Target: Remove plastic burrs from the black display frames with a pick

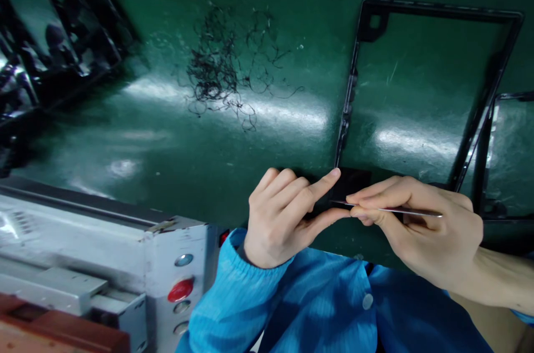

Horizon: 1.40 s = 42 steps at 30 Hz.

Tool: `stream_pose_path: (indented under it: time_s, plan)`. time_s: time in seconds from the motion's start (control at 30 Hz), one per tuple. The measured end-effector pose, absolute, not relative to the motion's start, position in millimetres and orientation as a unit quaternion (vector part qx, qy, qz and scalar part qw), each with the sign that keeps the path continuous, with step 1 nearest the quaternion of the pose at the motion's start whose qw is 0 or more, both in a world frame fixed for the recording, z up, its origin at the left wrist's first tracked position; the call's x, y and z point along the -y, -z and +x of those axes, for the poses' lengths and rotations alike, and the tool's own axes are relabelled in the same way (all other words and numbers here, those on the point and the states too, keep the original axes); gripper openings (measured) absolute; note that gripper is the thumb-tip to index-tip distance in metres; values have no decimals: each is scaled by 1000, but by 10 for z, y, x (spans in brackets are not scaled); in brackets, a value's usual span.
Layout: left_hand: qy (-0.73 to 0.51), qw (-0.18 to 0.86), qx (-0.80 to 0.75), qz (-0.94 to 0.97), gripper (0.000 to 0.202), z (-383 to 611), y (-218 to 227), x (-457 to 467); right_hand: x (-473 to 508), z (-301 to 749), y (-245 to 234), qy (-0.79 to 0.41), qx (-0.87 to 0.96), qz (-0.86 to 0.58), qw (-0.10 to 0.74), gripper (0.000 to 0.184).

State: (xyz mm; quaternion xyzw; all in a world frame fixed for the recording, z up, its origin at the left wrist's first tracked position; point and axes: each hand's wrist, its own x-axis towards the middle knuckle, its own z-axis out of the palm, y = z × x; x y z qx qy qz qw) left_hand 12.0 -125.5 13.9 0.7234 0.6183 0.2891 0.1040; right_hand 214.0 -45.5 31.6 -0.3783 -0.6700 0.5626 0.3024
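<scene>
A large black plastic frame [352, 80] lies on the green table [167, 136], its near corner between my hands. My left hand [283, 217] pinches that near corner, forefinger on top and thumb below. My right hand [421, 225] is closed around a thin metal blade [396, 210], its tip laid against the frame's edge right by my left fingertips. Both wrists wear blue sleeves.
A heap of thin black plastic shavings [225, 69] lies at the table's middle. A grey machine box [137, 264] with a red button [180, 289] stands at the lower left. More black frames [62, 47] are stacked at the far left; another frame [507, 147] lies at the right edge.
</scene>
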Motion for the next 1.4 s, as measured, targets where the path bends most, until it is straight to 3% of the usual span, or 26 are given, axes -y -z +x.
stream_pose_path:
  time_s: [1.4]
  plan:
    - [-290, 101, -623, 719, 41, 120, -118, 1263, 445, 2118, -339, -555, 672, -402, 281, 21]
